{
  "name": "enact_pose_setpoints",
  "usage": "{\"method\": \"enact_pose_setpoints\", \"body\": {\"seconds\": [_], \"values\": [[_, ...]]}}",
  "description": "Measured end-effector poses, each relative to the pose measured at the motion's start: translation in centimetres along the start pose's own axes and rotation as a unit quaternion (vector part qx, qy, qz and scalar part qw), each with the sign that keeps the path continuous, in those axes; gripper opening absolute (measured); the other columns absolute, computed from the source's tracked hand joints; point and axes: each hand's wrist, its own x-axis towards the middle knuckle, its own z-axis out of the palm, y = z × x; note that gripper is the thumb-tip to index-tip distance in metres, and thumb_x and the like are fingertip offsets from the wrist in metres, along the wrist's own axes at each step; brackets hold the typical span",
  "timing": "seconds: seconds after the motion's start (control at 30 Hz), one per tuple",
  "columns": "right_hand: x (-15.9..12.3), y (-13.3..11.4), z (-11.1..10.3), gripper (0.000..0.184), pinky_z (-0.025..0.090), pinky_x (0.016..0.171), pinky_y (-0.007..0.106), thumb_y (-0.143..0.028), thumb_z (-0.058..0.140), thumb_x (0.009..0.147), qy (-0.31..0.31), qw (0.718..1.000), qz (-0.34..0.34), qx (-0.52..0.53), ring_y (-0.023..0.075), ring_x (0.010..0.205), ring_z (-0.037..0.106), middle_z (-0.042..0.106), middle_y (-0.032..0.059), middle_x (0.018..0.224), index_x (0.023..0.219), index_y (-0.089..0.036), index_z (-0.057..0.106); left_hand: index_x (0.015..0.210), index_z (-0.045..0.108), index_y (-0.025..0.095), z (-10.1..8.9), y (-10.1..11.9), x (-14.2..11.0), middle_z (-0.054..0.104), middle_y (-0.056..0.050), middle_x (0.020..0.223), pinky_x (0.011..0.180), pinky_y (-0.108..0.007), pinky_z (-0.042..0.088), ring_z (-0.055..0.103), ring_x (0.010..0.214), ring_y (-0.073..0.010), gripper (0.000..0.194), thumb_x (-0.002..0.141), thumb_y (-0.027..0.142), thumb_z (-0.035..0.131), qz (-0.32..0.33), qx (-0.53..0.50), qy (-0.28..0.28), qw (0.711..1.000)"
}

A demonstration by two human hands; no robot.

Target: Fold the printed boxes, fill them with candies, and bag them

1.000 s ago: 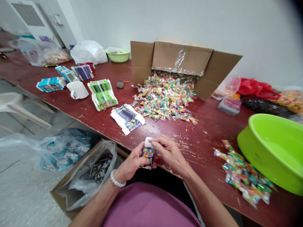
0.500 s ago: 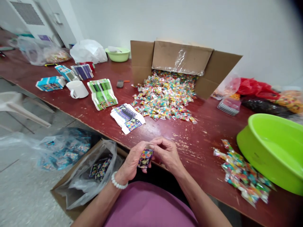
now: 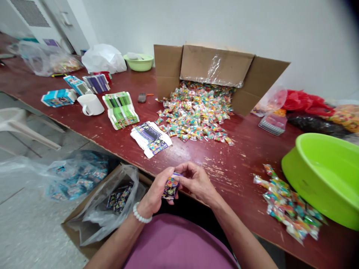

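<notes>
Both my hands hold a small purple printed box (image 3: 170,188) at the near edge of the red table (image 3: 241,164). My left hand (image 3: 155,192), with a white bead bracelet at the wrist, grips the box from below and the side. My right hand (image 3: 196,181) pinches its top with the fingertips. A flat stack of the same purple cartons (image 3: 151,138) lies just beyond my hands. Further back, a heap of small colourful candy packets (image 3: 196,112) spills from an open cardboard box (image 3: 215,69) lying on its side.
A lime-green basin (image 3: 322,175) and a small pile of candy packets (image 3: 286,203) sit at the right. Left are green cartons (image 3: 121,110), a white mug (image 3: 90,104) and blue cartons (image 3: 58,98). A plastic-lined floor box (image 3: 106,207) holds finished purple boxes.
The white flap that stood up on top of the small box is now folded down, and my right fingers have closed over the top. The box has sunk slightly lower.
</notes>
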Motion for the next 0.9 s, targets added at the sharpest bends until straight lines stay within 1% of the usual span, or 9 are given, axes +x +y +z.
{"method": "enact_pose_setpoints", "body": {"seconds": [0.13, 0.3, 0.4, 0.53, 0.63, 0.7, 0.77, 0.83, 0.9], "values": [[0.3, -1.1, 0.1, 0.028, 0.048, 0.048, 0.025, -0.041, 0.082, 0.073, -0.014, 0.997, 0.039, 0.061, 0.0121, 0.051, 0.061, 0.072, 0.0024, 0.071, 0.076, -0.016, 0.069, 0.141, 0.049, 0.024, 0.0, -0.3, 0.2, 0.068, -0.003, 0.074, 0.034, -0.017, 0.04, 0.061, 0.05, -0.0144, 0.067, 0.091, 0.067, 0.041, -0.008, 0.005, -0.005, 1.0], [0.5, -1.9, -0.2, 0.025, 0.049, 0.05, 0.026, -0.038, 0.081, 0.073, -0.031, 0.993, 0.044, 0.102, 0.0125, 0.055, 0.062, 0.076, 0.0054, 0.088, 0.067, -0.017, 0.068, 0.133, 0.059, 0.018, -0.1, -0.5, 0.5, 0.068, -0.005, 0.074, 0.035, -0.017, 0.04, 0.059, 0.049, -0.0129, 0.072, 0.089, 0.072, 0.041, -0.006, 0.046, -0.008, 0.999], [0.2, -1.4, -0.3, 0.017, 0.054, 0.063, 0.031, -0.035, 0.076, 0.08, -0.01, 0.999, -0.038, -0.002, 0.0178, 0.07, 0.068, 0.076, 0.0055, 0.091, 0.075, -0.02, 0.072, 0.124, 0.065, 0.014, -0.3, -0.2, 0.5, 0.065, -0.003, 0.065, 0.034, -0.017, 0.039, 0.059, 0.049, -0.0132, 0.066, 0.088, 0.067, 0.049, -0.003, 0.057, 0.013, 0.998], [-0.9, -0.8, 0.1, 0.009, 0.052, 0.09, 0.038, -0.03, 0.066, 0.09, 0.005, 0.967, -0.184, -0.175, 0.0217, 0.101, 0.067, 0.073, 0.0063, 0.107, 0.095, -0.026, 0.072, 0.12, 0.065, 0.012, -0.8, 0.3, 0.6, 0.064, -0.003, 0.06, 0.032, -0.021, 0.043, 0.061, 0.045, -0.0174, 0.055, 0.088, 0.053, 0.049, -0.049, -0.053, -0.017, 0.997], [-1.6, 0.2, 1.0, 0.027, 0.047, 0.098, 0.04, -0.023, 0.07, 0.086, 0.014, 0.94, -0.235, -0.246, 0.0228, 0.113, 0.06, 0.067, 0.0077, 0.119, 0.112, -0.027, 0.065, 0.118, 0.064, 0.014, -0.9, 0.1, 0.9, 0.066, -0.002, 0.063, 0.03, -0.023, 0.043, 0.063, 0.046, -0.0188, 0.044, 0.085, 0.04, 0.051, -0.078, -0.125, -0.025, 0.989], [-1.6, 1.0, 1.7, 0.049, 0.046, 0.098, 0.042, -0.022, 0.079, 0.077, 0.002, 0.931, -0.237, -0.278, 0.0247, 0.116, 0.057, 0.063, 0.0094, 0.125, 0.121, -0.026, 0.058, 0.108, 0.065, 0.014, -0.8, -0.3, 1.0, 0.065, -0.001, 0.064, 0.032, -0.021, 0.043, 0.063, 0.048, -0.0169, 0.035, 0.083, 0.035, 0.052, -0.071, -0.162, 0.005, 0.984], [-0.9, 1.9, 2.1, 0.068, 0.047, 0.095, 0.041, -0.028, 0.087, 0.067, -0.044, 0.935, -0.21, -0.283, 0.0259, 0.113, 0.056, 0.061, 0.0094, 0.126, 0.126, -0.025, 0.053, 0.101, 0.064, 0.014, -1.2, -0.5, 0.8, 0.065, -0.001, 0.066, 0.037, -0.02, 0.045, 0.063, 0.051, -0.0151, 0.029, 0.082, 0.034, 0.055, -0.052, -0.181, 0.051, 0.981], [1.0, 2.5, 2.1, 0.07, 0.05, 0.09, 0.038, -0.036, 0.086, 0.068, -0.074, 0.948, -0.164, -0.262, 0.0241, 0.105, 0.059, 0.063, 0.0076, 0.119, 0.127, -0.025, 0.052, 0.108, 0.062, 0.016, -2.6, -0.6, 0.1, 0.065, 0.0, 0.07, 0.037, -0.019, 0.044, 0.063, 0.052, -0.0148, 0.034, 0.083, 0.039, 0.056, -0.022, -0.152, 0.095, 0.984], [3.9, 2.8, 1.6, 0.056, 0.051, 0.083, 0.035, -0.04, 0.077, 0.079, -0.044, 0.96, -0.119, -0.249, 0.0211, 0.095, 0.062, 0.065, 0.006, 0.109, 0.126, -0.022, 0.052, 0.12, 0.059, 0.02, -5.1, -0.7, -1.0, 0.065, 0.0, 0.072, 0.035, -0.02, 0.041, 0.062, 0.051, -0.0157, 0.045, 0.084, 0.048, 0.056, 0.012, -0.076, 0.146, 0.986]]}}
